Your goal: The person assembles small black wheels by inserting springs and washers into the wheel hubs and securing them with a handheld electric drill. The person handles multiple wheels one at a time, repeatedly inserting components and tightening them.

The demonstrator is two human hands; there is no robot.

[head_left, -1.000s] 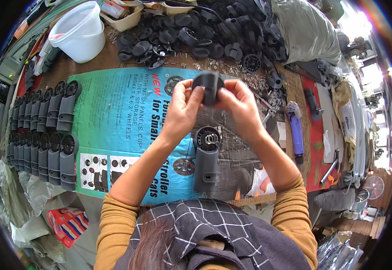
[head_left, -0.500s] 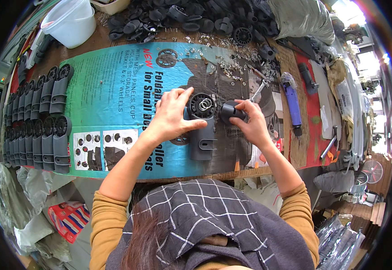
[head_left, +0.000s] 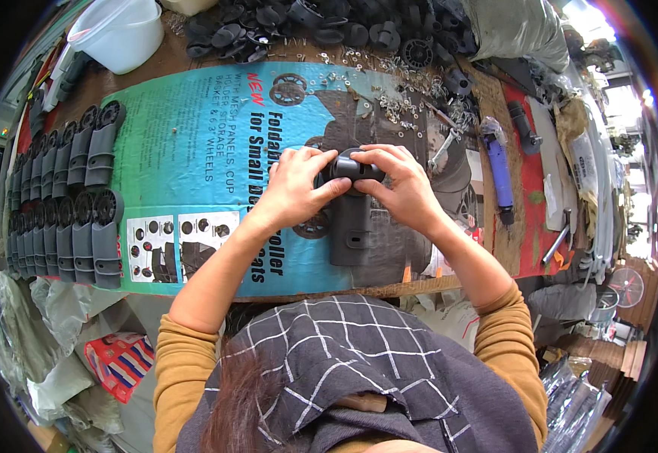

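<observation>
Head view: nearest the lower edge, a grey checked garment and mustard sleeves are seen, the bare forearms reaching up to the surface, which is covered by a glossy teal printed sheet. A dark grey moulded plastic bracket, long and flat with a rounded top, is laid on the sheet at the centre. A small black rounded plastic cap is gripped at its top end between both hands: the left hand is closed on its left side, the right hand on its right. To the left, finished grey brackets are ranked in two rows. A blue-handled tool is laid to the right. Farther off, small metal washers are scattered, black plastic parts are heaped, and a white bucket is stood.
</observation>
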